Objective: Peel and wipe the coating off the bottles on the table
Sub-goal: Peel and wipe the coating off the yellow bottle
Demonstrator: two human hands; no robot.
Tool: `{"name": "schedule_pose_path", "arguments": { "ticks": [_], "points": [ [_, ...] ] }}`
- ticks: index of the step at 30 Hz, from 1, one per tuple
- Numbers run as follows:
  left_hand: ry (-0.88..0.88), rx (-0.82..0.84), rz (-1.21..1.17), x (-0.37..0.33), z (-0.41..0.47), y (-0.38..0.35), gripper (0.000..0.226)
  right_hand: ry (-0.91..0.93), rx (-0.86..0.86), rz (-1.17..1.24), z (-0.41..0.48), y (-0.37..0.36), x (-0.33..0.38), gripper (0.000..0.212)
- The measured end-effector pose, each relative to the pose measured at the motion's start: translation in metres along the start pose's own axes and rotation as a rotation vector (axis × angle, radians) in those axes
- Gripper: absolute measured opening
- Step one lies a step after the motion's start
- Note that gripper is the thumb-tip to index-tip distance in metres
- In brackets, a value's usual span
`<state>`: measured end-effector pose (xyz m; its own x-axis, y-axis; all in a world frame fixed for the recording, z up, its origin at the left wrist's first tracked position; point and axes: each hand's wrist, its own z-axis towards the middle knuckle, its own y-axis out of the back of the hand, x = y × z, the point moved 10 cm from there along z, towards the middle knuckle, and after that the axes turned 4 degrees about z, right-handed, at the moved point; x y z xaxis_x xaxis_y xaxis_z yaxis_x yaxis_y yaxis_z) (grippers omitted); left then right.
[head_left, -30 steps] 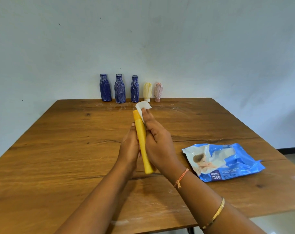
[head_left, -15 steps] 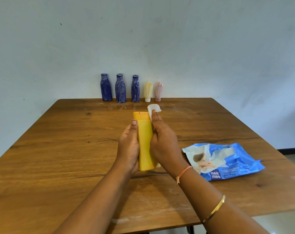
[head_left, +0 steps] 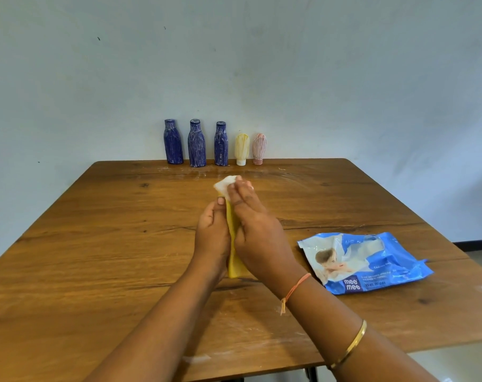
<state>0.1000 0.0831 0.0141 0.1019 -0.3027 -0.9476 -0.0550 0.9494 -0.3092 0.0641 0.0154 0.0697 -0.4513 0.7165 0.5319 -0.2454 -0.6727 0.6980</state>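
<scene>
— Bottles (head_left: pixel 197 143) line our bench's (head_left: pixel 96 244) far edge, against the wall (head_left: pixel 261 64); wide wood separates them from us.
— Our left fingers (head_left: pixel 219 208) clasp the yellow bottle (head_left: pixel 235 267) mid-bench; right fingers (head_left: pixel 239 194) pinch a wipe (head_left: pixel 225 185) at its top.

Most of the yellow bottle (head_left: pixel 233 261) is hidden between the left hand (head_left: pixel 212 238) and right hand (head_left: pixel 260 241), the white wipe (head_left: pixel 223 185) at its top is blurred and half covered by fingers, and the small print on the wet wipes pack (head_left: pixel 372 260) is too small to read.
</scene>
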Motion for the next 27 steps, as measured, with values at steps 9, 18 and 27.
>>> {"name": "schedule_pose_path", "arguments": {
  "ticks": [9,18,27],
  "points": [
    [-0.035,-0.160,0.227,0.002,0.007,0.021,0.024,-0.252,-0.091,0.455,0.004,0.011,-0.030,0.054],
    [0.080,-0.074,0.152,0.014,0.003,0.013,0.025,-0.103,-0.047,0.350,-0.001,0.005,-0.001,0.053],
    [0.015,0.032,0.058,-0.004,-0.005,-0.001,0.024,-0.236,-0.110,0.360,-0.001,0.014,-0.033,0.050]
  ]
}}
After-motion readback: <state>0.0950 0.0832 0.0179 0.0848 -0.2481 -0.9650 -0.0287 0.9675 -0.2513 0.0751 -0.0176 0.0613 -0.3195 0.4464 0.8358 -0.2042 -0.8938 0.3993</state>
